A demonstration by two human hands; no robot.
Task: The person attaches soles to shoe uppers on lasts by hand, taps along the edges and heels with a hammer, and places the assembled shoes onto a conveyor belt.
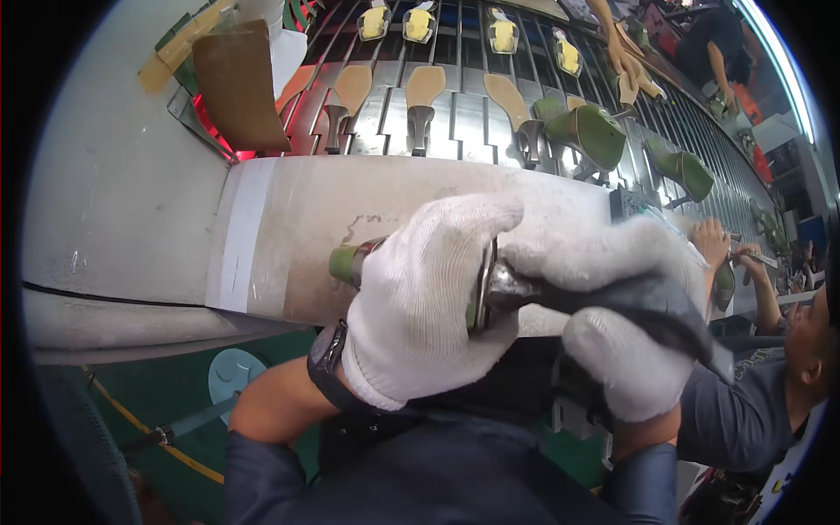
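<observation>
My left hand (437, 297), in a white knit glove, is closed around a green shoe (344, 262) above the bench. Most of the shoe is hidden by the glove; its green end shows past the wrist side, and a metal-edged part (482, 293) shows by the fingers. My right hand (626, 315), gloved too and slightly blurred, is closed on a dark-handled hand tool (604, 297). The tool's rounded metal head (509, 285) meets the metal-edged part, or lies right beside it. Its exact kind cannot be made out.
Beyond the bench (297, 219), a slatted metal conveyor (472, 114) carries tan soles with dark heels (425, 92), green shoes (588, 136) and yellow-filled clear pieces (374, 21). Brown cardboard (238, 87) stands at left. A co-worker (744, 402) works close on the right; another hand (623, 57) reaches over the conveyor.
</observation>
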